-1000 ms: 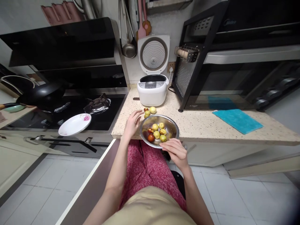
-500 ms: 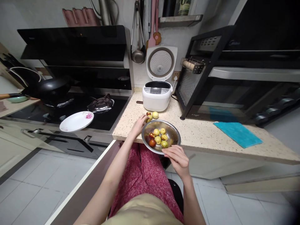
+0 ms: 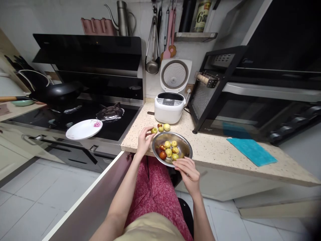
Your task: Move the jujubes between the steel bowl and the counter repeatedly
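1. One yellow-green fruit [image 3: 154, 131], small, roundish, pinched by the left hand's [image 3: 143, 141] fingertips, just left of the bowl.
2. Steel bowl [image 3: 185, 146]: shiny, round, at the counter's [image 3: 208, 147] near edge; right hand [image 3: 188, 173] grasping its near right rim.
3. Seven fruits [image 3: 169, 153] inside: mostly yellow, one deep red, some brown-blotched.
4. Three more fruits [image 3: 166, 127] beyond the bowl, before the white rice cooker [image 3: 168, 112].

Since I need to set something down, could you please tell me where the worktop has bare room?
The largest bare patch of worktop lies between the metal bowl and blue cloth, before the oven. A smaller one lies between hob and rice cooker, beyond the left hand. Between bowl and cooker, three loose fruits crowd it.
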{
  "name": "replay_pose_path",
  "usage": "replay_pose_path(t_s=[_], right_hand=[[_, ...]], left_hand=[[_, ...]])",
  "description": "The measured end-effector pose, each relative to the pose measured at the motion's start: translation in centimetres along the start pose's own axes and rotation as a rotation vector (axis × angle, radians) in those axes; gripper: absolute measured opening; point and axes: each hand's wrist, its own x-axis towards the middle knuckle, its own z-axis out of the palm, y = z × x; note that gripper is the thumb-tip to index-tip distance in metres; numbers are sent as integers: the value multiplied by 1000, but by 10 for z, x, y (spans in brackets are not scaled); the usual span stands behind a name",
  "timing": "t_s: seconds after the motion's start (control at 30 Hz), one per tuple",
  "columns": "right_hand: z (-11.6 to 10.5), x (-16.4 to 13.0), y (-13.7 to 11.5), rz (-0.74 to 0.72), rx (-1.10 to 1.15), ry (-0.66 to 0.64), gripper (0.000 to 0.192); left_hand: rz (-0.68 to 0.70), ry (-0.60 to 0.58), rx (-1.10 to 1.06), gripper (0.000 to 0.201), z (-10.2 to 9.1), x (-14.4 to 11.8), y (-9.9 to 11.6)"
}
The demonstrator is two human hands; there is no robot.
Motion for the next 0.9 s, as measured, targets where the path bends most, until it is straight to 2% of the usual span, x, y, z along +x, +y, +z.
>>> replay_pose_path(t_s=[0.1, 0.2, 0.33, 0.5, 0.63, 0.73, 0.8, 0.9], right_hand=[[1, 3, -3, 32, -11, -21, 26], [3, 11, -12, 82, -16, -19, 27], [9, 29, -30, 227, -41, 139, 20], [15, 48, -46, 410, -44, 144, 27], [12, 54, -46, 453, -50, 114, 27], [3, 57, -39, 454, -98, 70, 27], [-5, 59, -32, 429, -139, 5, 27], [-15, 63, -21, 373, -167, -170, 27]], left_hand=[[71, -13, 25, 25, -5, -12, 33], [147, -85, 90, 27, -5, -26, 62], [246, -176, 146, 33, 3, -45, 81], [323, -262, 145, 38, 19, -61, 84], [344, -267, 141, 42, 24, -65, 82], [288, -275, 151, 45, 19, -64, 77], [224, -262, 170, 44, 14, -64, 73], [144, -200, 206, 34, 9, -68, 66]])
